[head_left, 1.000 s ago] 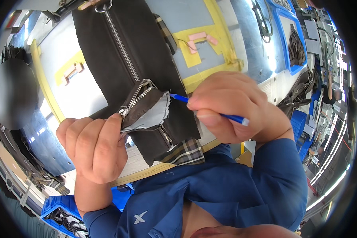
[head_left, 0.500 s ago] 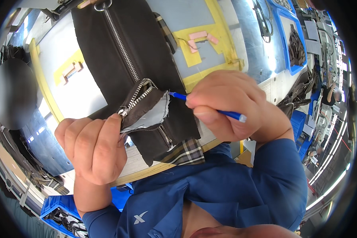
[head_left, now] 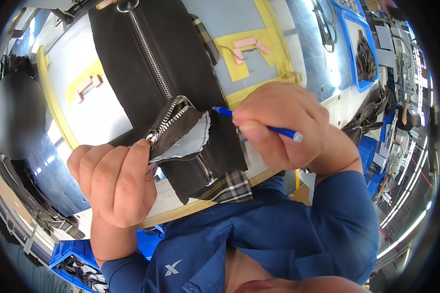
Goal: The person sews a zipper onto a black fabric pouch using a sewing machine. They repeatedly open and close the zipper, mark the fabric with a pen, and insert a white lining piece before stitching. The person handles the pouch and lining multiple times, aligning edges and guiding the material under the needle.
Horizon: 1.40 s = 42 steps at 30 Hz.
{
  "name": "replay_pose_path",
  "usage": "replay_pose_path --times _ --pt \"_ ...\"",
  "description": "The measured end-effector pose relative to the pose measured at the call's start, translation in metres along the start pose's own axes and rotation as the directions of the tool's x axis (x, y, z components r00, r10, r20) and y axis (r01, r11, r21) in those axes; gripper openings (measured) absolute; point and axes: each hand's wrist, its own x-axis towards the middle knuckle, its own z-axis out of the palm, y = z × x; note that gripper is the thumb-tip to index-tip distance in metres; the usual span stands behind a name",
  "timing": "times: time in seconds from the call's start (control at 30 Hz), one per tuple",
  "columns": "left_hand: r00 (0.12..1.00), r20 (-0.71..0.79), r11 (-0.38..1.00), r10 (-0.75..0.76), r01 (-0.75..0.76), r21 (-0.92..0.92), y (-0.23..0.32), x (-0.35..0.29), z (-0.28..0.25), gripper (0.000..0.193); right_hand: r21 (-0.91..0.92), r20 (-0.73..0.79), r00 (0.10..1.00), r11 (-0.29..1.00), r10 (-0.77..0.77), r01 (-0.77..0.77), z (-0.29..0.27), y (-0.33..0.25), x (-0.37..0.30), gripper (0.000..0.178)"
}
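On my feed, my right hand point(head_left: 283, 127) grips a blue pen point(head_left: 224, 112) aimed toward ten o'clock, tip near the zippered flap point(head_left: 174, 133) my left hand point(head_left: 115, 180) pinches at its eight-o'clock end.

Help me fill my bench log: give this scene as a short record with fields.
Left hand: pinching a turned-up fabric flap
Right hand: holding a blue pen, tip beside the flap's edge
Workpiece: dark fabric panel with silver zipper
At its near end: plaid fabric
Right of panel: yellow tape, pink blocks
Far right: blue bin of dark pieces
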Motion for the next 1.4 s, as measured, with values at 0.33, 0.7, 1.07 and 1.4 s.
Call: replay_pose_path --times 0.33,0.7,1.07,1.4 --pt "1.000 0.013 1.000 0.005 -0.005 0.007 -0.0009 -0.0003 -0.0011 0.024 0.030 0.003 1.000 0.999 0.013 -0.013 0.0017 -0.0019 -0.0007 0.018" --pt "1.000 0.001 1.000 0.012 -0.012 0.014 -0.0005 -0.0002 -0.0002 0.023 0.014 -0.013 1.000 1.000 0.012 -0.012 0.0025 -0.0019 0.0014 0.017" --pt "1.000 0.004 1.000 0.009 -0.009 0.009 -0.0003 0.0006 -0.0003 0.024 0.045 -0.015 0.999 0.998 0.037 -0.036 0.0018 -0.0014 0.0010 0.016" --pt "1.000 0.006 1.000 0.007 -0.007 0.010 0.0002 0.0010 -0.0005 0.024 0.047 0.001 0.999 0.998 0.051 -0.051 0.0005 -0.0021 0.0022 0.015"
